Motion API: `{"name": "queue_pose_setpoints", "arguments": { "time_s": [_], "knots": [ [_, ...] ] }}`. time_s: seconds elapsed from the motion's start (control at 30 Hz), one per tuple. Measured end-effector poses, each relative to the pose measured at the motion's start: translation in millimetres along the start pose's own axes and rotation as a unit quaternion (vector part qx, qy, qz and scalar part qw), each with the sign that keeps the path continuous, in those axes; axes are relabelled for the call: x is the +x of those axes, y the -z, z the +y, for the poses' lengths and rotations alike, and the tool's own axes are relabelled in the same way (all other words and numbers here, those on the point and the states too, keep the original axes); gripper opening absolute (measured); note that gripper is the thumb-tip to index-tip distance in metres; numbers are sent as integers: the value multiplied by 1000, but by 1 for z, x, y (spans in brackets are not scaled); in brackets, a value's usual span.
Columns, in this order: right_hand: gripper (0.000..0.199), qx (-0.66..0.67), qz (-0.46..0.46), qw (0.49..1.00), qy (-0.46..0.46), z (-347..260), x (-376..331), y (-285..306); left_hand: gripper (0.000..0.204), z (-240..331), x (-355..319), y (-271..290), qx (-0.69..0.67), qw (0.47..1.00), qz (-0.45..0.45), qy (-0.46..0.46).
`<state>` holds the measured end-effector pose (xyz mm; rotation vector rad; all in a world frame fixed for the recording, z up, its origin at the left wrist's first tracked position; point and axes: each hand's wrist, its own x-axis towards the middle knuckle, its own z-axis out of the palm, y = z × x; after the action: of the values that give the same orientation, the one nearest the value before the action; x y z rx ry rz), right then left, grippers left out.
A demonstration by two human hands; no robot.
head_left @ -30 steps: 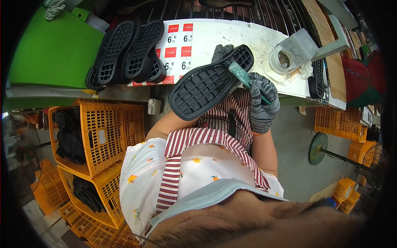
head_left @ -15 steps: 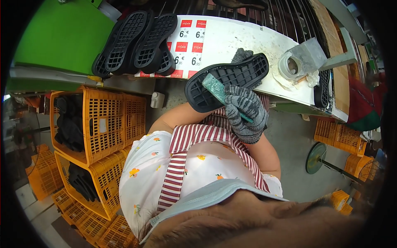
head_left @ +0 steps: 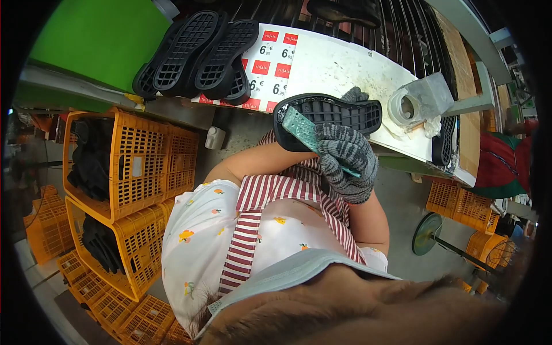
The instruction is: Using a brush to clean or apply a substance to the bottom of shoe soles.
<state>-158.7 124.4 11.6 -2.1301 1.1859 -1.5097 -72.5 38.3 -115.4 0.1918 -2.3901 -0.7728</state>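
Note:
A black shoe sole (head_left: pixel 345 114) with a grid of hollow cells is held above the table's near edge. My left hand (head_left: pixel 355 95) reaches behind it, and gloved fingertips curl over its far rim; the rest of that hand is hidden by the sole. My right hand (head_left: pixel 348 164), in a grey-and-black knit glove, closes around a flat, speckled green strip-shaped tool (head_left: pixel 300 127). The tool's broad end lies over the wider part of the sole, near its left rim. Whether its tip presses on the sole, I cannot tell.
Several black soles (head_left: pixel 227 60) lie at the table's far left, beside price-label sheets (head_left: pixel 261 86). A clear plastic container (head_left: pixel 428 95) lies on its side at the right of the white table (head_left: pixel 333 63). Orange crates (head_left: pixel 144 155) holding black pieces are stacked on the left. A white bottle (head_left: pixel 214 138) stands below the table.
The sole has turned slightly and now lies more level across the view. My right hand and the green tool have shifted a little to the right with it, still over its wider part.

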Motion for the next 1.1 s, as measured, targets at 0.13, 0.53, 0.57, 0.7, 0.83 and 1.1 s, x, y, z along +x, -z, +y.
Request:
{"name": "queue_pose_setpoints", "arguments": {
  "time_s": [0.13,0.53,0.57,0.7,0.83,1.1],
  "knots": [
    [24,11,-7,1000,-5,3,4,11,45,-2,10,1,-14,1000,11,-19],
    [15,125,35,989,-69,13,11,31,46,1,27,-15,-87,993,22,-73],
    [15,149,35,985,-85,11,12,33,46,1,26,-18,-95,992,20,-74],
    [16,162,28,982,-96,7,15,40,47,14,32,-24,-229,970,14,-78],
    [16,207,28,971,-113,12,14,44,52,13,30,-20,-172,976,-88,-102],
    [22,262,3,950,-168,28,17,56,66,20,25,-14,-491,857,-153,26]
  ]
}}
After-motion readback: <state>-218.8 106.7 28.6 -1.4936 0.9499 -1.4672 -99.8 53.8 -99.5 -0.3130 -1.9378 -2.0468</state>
